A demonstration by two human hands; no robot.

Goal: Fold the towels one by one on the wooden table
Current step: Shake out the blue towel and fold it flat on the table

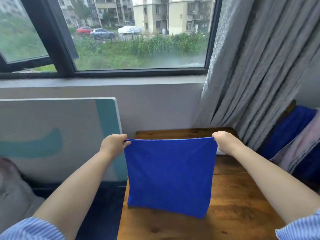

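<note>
A bright blue towel (169, 175) hangs stretched in the air above the wooden table (239, 205), folded double along its top edge. My left hand (115, 143) pinches its top left corner. My right hand (223, 140) pinches the top right corner. The towel's lower edge reaches down near the table top. Both arms are stretched forward at about the same height.
More towels, blue (287, 129) and pinkish (301, 144), are piled at the right beside the table. A grey curtain (256, 66) hangs behind the table's far right corner. A white and teal board (57, 135) leans against the wall at left, below the window (138, 37).
</note>
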